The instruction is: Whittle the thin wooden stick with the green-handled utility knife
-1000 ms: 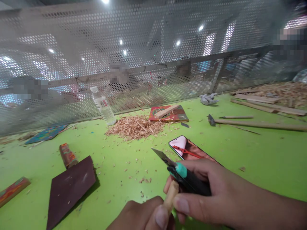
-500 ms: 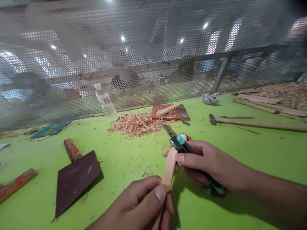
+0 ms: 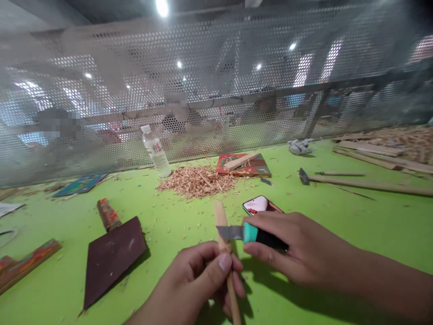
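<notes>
My left hand (image 3: pixel 206 280) is closed around a carved wooden stick (image 3: pixel 221 214), thumb pressed on top where the wide flat end narrows into a thin shaft. The wide end points away from me, and the shaft runs back under my palm. In my right hand (image 3: pixel 297 248) is a utility knife (image 3: pixel 264 237) with a black and teal handle. Its bare blade points left and lies across the wide part of the stick, just beyond my left fingers. Behind the right hand, a phone (image 3: pixel 259 205) with a lit screen rests on the green table (image 3: pixel 176 225).
Wood shavings (image 3: pixel 196 181) are heaped mid-table, beside a water bottle (image 3: pixel 156 152) and a painted board (image 3: pixel 260 167). Dark sandpaper (image 3: pixel 113 262) and painted blocks (image 3: pixel 108 214) lie left. A hammer (image 3: pixel 355 183) and wood strips (image 3: pixel 372 148) lie right. A perforated metal screen (image 3: pixel 209 113) stands behind.
My right hand has let go of the stick's tip and turned the knife, bringing its blade sideways over the wood. The stick's far end has swung left, and more of the phone shows.
</notes>
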A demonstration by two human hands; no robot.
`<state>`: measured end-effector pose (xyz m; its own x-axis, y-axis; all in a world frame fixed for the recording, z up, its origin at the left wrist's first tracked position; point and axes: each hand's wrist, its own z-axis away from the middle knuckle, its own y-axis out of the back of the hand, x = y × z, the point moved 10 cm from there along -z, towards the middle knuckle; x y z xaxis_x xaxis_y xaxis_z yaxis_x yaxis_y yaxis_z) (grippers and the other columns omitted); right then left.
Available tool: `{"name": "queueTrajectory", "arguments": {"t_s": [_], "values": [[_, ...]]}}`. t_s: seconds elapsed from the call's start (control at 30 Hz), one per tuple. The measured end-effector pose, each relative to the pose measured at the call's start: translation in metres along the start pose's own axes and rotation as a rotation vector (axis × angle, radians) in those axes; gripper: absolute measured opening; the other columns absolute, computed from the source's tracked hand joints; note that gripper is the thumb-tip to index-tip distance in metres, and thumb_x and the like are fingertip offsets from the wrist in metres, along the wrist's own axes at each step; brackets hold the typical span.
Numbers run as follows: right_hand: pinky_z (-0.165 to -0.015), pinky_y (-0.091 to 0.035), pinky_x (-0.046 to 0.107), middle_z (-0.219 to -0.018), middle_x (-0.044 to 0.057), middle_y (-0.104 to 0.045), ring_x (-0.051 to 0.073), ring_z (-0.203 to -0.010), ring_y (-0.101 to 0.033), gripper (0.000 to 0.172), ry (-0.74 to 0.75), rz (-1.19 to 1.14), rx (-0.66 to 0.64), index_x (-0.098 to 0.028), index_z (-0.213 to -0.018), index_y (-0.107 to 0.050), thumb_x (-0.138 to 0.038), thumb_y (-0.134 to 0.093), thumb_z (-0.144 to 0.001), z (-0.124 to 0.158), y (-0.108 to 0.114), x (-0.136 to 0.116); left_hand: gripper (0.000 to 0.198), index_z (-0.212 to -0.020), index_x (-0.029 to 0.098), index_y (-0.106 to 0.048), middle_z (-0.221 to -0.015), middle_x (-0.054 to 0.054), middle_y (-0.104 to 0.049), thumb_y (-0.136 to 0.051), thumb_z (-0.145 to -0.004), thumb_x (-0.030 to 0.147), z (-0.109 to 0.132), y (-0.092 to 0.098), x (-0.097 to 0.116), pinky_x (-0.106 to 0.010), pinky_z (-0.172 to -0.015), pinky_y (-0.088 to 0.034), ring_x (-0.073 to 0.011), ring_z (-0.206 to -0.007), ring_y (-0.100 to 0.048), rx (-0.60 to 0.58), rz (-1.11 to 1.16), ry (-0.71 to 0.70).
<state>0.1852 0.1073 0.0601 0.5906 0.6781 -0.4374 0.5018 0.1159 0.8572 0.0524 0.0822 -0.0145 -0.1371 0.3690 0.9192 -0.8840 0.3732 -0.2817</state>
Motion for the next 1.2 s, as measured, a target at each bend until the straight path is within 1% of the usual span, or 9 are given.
{"name": "queueTrajectory", "arguments": {"t_s": [0.17,0.43,0.6,0.7,0.77,0.8,0.87,1.03,1.2], "values": [[-0.068,-0.036,0.032,-0.080,0.002,-0.067,0.019,-0.070,-0.056,0.045,0.037,0.004,-0.091,-0.022,-0.091,-0.062,-0.058,-0.046,-0.113,0.002,-0.012,-0.005,0.059,-0.092,0.011,-0.075,-0.077,-0.005,-0.075,-0.092,-0.078,0.065,-0.001,0.004,-0.001,-0.026,-0.064,-0.050,-0.0119,-0.062,-0.063,0.007,0.002,0.001],[-0.064,-0.038,0.032,-0.081,0.004,-0.070,0.019,-0.068,-0.059,0.046,0.121,0.077,-0.041,-0.022,-0.098,-0.064,-0.058,-0.042,-0.115,0.002,-0.011,-0.008,0.052,-0.087,0.012,-0.077,-0.071,-0.004,-0.072,-0.089,-0.082,0.063,-0.002,0.008,-0.005,-0.026,-0.066,-0.045,-0.0126,-0.064,-0.058,0.011,-0.035,-0.001],[-0.063,-0.039,0.032,-0.081,0.005,-0.071,0.019,-0.068,-0.060,0.045,0.135,0.135,-0.011,-0.021,-0.100,-0.068,-0.057,-0.044,-0.115,0.000,-0.010,-0.004,0.042,-0.088,0.015,-0.077,-0.071,-0.002,-0.069,-0.087,-0.088,0.056,-0.004,0.010,-0.009,-0.024,-0.063,-0.038,-0.0119,-0.064,-0.052,0.013,0.057,0.016],[-0.060,-0.037,0.031,-0.078,0.004,-0.070,0.019,-0.063,-0.060,0.044,0.053,0.158,0.066,-0.022,-0.096,-0.067,-0.056,-0.046,-0.114,-0.007,0.008,0.018,0.051,-0.086,0.014,-0.076,-0.071,-0.003,-0.069,-0.088,-0.083,0.064,-0.001,0.004,-0.011,-0.027,-0.067,-0.041,-0.0140,-0.066,-0.056,-0.032,-0.018,0.051],[-0.057,-0.035,0.031,-0.069,0.002,-0.064,0.018,-0.057,-0.055,0.048,-0.060,0.210,0.214,-0.023,-0.085,-0.062,-0.059,-0.046,-0.112,-0.010,0.034,0.039,0.059,-0.084,0.013,-0.075,-0.071,-0.004,-0.070,-0.088,-0.078,0.071,0.000,-0.001,-0.011,-0.029,-0.070,-0.043,-0.0156,-0.067,-0.059,-0.059,-0.093,0.064],[-0.058,-0.034,0.032,-0.071,0.003,-0.064,0.019,-0.059,-0.054,0.047,-0.105,0.239,0.275,-0.023,-0.084,-0.059,-0.058,-0.046,-0.112,-0.010,0.045,0.047,0.061,-0.084,0.013,-0.075,-0.071,-0.004,-0.070,-0.087,-0.078,0.073,0.000,-0.001,-0.010,-0.029,-0.071,-0.043,-0.0159,-0.067,-0.060,-0.058,-0.117,0.060],[-0.059,-0.035,0.032,-0.069,0.002,-0.061,0.019,-0.060,-0.053,0.045,-0.127,0.255,0.324,-0.024,-0.084,-0.056,-0.057,-0.045,-0.113,-0.011,0.056,0.052,0.062,-0.086,0.013,-0.076,-0.071,-0.005,-0.071,-0.084,-0.080,0.075,0.000,0.000,-0.008,-0.029,-0.069,-0.042,-0.0158,-0.066,-0.059,-0.044,-0.131,0.038],[-0.058,-0.036,0.030,-0.067,-0.002,-0.057,0.016,-0.058,-0.052,0.049,0.003,0.176,0.244,-0.025,-0.080,-0.054,-0.061,-0.046,-0.113,-0.011,0.040,0.031,0.061,-0.084,0.014,-0.077,-0.070,-0.004,-0.071,-0.086,-0.078,0.074,-0.003,0.007,-0.008,-0.029,-0.068,-0.040,-0.0150,-0.065,-0.057,-0.008,-0.095,0.010],[-0.061,-0.038,0.030,-0.076,0.004,-0.068,0.018,-0.065,-0.059,0.048,0.083,0.152,0.088,-0.022,-0.091,-0.065,-0.060,-0.046,-0.113,-0.008,0.017,0.019,0.057,-0.090,0.013,-0.078,-0.071,-0.003,-0.070,-0.086,-0.082,0.069,-0.004,0.008,-0.013,-0.028,-0.066,-0.039,-0.0139,-0.065,-0.054,0.004,-0.045,0.020]]}}
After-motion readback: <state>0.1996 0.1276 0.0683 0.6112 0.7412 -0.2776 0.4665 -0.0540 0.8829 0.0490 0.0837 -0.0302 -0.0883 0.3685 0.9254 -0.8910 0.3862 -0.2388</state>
